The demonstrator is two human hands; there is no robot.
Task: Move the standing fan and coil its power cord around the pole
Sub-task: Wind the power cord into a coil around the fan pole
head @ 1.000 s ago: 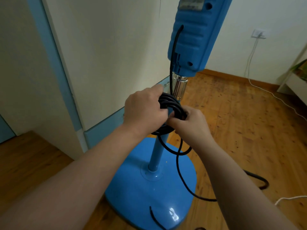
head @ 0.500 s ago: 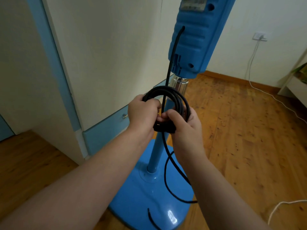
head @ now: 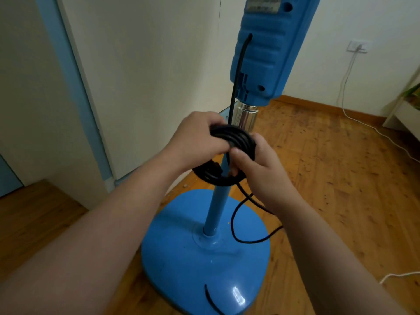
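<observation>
The blue standing fan stands on the wooden floor, with its pole (head: 216, 210) rising from a wide blue base (head: 181, 264) to the blue control housing (head: 266, 48). A black power cord (head: 229, 137) leaves the housing and forms several loops around the pole. My left hand (head: 195, 139) grips the loops from the left. My right hand (head: 259, 164) holds them from the right. A slack loop of cord (head: 236, 226) hangs below my right wrist over the base.
A cream wall and a blue-trimmed door (head: 68, 87) stand close on the left. A wall socket (head: 358, 46) with a white cable (head: 363, 123) is at the back right. White furniture (head: 402, 114) is at the right edge. Another white cable (head: 400, 276) lies on the floor.
The coil has tilted from upright to flatter around the pole. My left hand has risen over its top. The slack cord on the floor has been drawn in closer to the base.
</observation>
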